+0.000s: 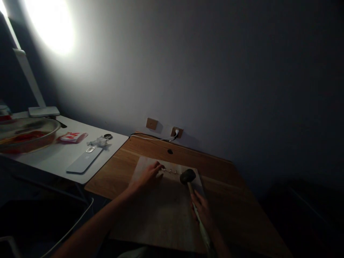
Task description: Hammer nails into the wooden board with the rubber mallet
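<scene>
A pale wooden board [161, 215] lies on the brown desk [228, 200]. My left hand [149, 173] rests on the board's far part, its fingers pinched on a small metal ring [162, 167] at the left end of a short row of small metal pieces [173, 172]. My right hand [202, 210] is closed round the light handle of a black-headed mallet [187, 176]. The mallet's head rests on the board just right of the metal pieces.
A white side table [48, 157] at the left carries a phone [84, 160], a red-and-white packet [72, 137], a crumpled wrapper [100, 142] and a large bowl [27, 134]. Two wall sockets [177, 132] with a white cable sit behind the desk. A bright lamp glare fills the upper left.
</scene>
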{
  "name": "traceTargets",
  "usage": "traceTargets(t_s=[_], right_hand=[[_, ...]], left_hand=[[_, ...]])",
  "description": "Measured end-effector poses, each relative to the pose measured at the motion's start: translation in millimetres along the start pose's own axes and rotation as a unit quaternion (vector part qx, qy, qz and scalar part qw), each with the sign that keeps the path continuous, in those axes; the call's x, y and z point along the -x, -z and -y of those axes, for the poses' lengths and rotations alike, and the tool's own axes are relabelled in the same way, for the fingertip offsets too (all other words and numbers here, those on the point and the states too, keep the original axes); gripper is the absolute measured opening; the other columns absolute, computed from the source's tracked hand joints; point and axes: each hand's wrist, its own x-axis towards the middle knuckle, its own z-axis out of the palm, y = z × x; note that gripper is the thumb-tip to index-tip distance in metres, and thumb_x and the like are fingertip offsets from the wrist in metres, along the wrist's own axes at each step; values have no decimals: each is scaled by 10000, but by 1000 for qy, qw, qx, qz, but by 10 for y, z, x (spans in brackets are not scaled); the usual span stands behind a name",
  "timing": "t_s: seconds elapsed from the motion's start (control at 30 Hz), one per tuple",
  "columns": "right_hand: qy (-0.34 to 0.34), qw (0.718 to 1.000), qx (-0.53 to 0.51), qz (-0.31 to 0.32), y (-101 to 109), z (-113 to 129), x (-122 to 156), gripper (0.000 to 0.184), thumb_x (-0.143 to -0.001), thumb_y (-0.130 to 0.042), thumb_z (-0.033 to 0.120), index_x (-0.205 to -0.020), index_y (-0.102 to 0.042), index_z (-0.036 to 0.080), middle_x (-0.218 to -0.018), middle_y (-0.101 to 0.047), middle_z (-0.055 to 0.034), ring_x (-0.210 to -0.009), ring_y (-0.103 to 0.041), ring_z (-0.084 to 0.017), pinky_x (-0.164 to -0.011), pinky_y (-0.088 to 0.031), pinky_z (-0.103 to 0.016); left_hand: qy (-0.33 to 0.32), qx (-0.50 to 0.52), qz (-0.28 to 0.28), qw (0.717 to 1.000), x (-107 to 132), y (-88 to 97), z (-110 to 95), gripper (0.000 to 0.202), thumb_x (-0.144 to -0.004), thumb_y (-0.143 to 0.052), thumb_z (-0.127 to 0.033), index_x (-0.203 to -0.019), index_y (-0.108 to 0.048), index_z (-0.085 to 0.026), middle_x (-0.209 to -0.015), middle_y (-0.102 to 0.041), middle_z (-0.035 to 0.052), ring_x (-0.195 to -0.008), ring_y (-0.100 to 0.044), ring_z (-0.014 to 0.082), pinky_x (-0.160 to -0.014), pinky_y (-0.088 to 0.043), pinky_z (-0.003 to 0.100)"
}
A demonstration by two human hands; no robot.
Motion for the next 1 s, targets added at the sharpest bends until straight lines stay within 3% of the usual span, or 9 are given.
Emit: traceTargets(t_s=[0.13,0.23,0.33,0.43,0.57,0.77,0.87,0.93,1.0], right_hand=[[-47,997,-25,-51,16,-170,58,879,-634,-715,754,-1283,-594,173,-543,-502,85,-339,-428,-96,-313,-298,-207],[-40,996,-32,-74,39,-248,30,853,-630,-721,762,-1239,-635,172,-590,-536,61,-407,-479,-106,-374,-345,-218],[-10,995,-20,-93,71,-300,-27,799,-623,-728,760,-1184,-674,193,-672,-613,14,-540,-579,-147,-448,-410,-232],[3,995,-14,-104,84,-335,-59,768,-628,-732,749,-1164,-688,201,-743,-661,-19,-651,-632,-174,-503,-449,-235],[-1,995,-12,-96,73,-353,-55,762,-656,-704,756,-1172,-685,196,-711,-653,-6,-608,-620,-169,-476,-435,-235],[-19,997,-5,-70,31,-258,-34,803,-649,-684,776,-1197,-662,190,-604,-574,42,-469,-541,-131,-398,-363,-220],[-41,997,-16,-67,-16,-198,6,827,-655,-677,776,-1240,-618,195,-570,-535,68,-392,-482,-109,-352,-330,-210],[-39,997,-34,-53,-45,-180,33,804,-662,-666,781,-1213,-605,199,-560,-517,82,-354,-440,-93,-327,-313,-202],[-28,998,-47,-36,-60,-180,47,772,-661,-668,780,-1165,-601,199,-556,-505,91,-338,-413,-81,-314,-312,-196]], left_hand=[[-245,-72,116,960,103,-59,-560,194,-865,-594,-119,-1036,-633,-202,-929,-694,30,-885,-642,178,-827,-482,298],[-328,-156,123,924,176,-130,-869,82,-910,-618,-183,-991,-626,-190,-832,-682,33,-838,-632,206,-750,-465,335],[-356,-203,107,906,226,-193,-1009,46,-941,-600,-191,-981,-624,-189,-745,-656,27,-775,-615,209,-712,-443,348],[-345,-217,114,906,248,-245,-1033,29,-951,-592,-193,-944,-619,-197,-750,-654,30,-759,-607,199,-704,-431,348],[-335,-216,129,908,252,-277,-1004,76,-967,-570,-203,-906,-616,-206,-809,-652,32,-792,-601,191,-700,-433,342],[-314,-184,131,922,207,-111,-849,86,-948,-564,-179,-995,-632,-201,-910,-645,35,-826,-599,190,-731,-473,316],[-225,-125,118,959,158,42,-597,213,-896,-546,-88,-1042,-649,-204,-970,-652,47,-850,-615,171,-775,-492,281],[-133,-55,94,985,121,138,-350,322,-844,-537,-52,-1097,-654,-212,-1026,-653,56,-860,-626,155,-776,-502,254],[-42,11,52,998,85,217,-79,305,-819,-533,-68,-1051,-671,-210,-1029,-654,57,-839,-633,143,-750,-511,237]])
